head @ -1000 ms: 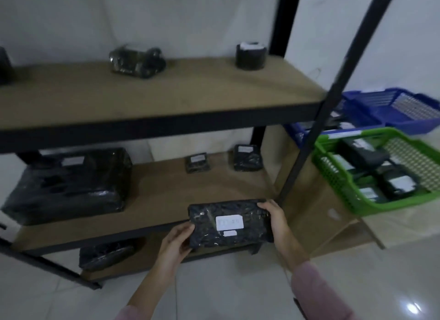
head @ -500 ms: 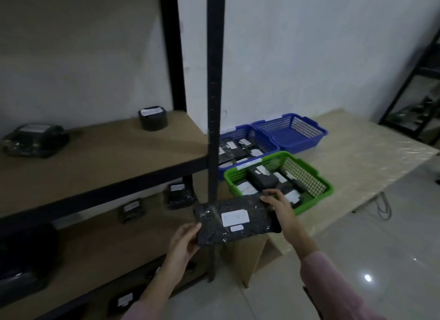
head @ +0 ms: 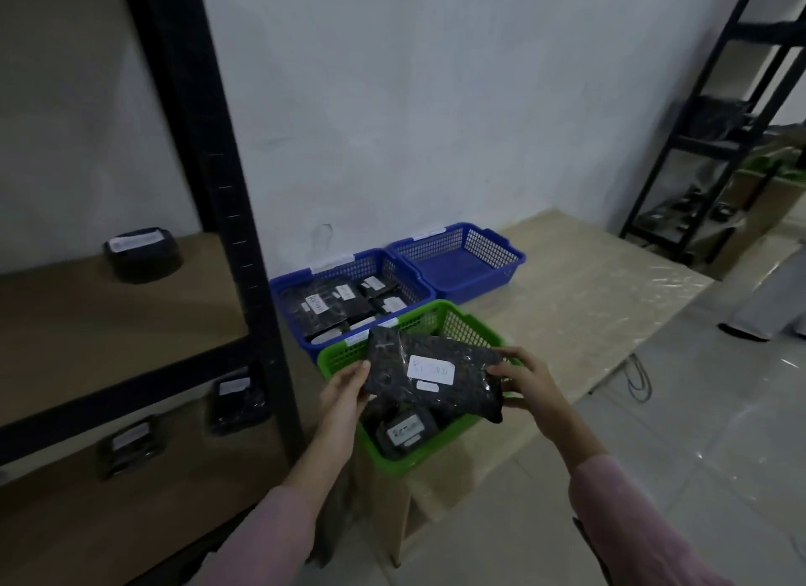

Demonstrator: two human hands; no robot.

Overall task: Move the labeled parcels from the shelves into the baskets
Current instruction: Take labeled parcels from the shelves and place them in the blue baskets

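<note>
A flat black parcel (head: 440, 378) with a white label hangs just above the green basket (head: 475, 326). My left hand (head: 346, 389) grips its left end and my right hand (head: 525, 378) grips its right end. Under it, another labeled black parcel (head: 405, 430) lies in the green basket. Behind, one blue basket (head: 301, 282) holds several labeled parcels, and a second blue basket (head: 501, 254) beside it looks empty. On the shelves at the left sit a round black parcel (head: 141, 254) and two small ones (head: 237, 400) (head: 128, 446) lower down.
A black shelf post (head: 227, 219) stands just left of the baskets. The baskets rest on a low wooden platform (head: 584, 297) against the white wall. Another dark rack (head: 719, 123) stands at the far right. Grey tiled floor lies in front.
The view has swung right from the shelves to the baskets. Both hands have carried the parcel from the lower shelf's edge over to the green basket.
</note>
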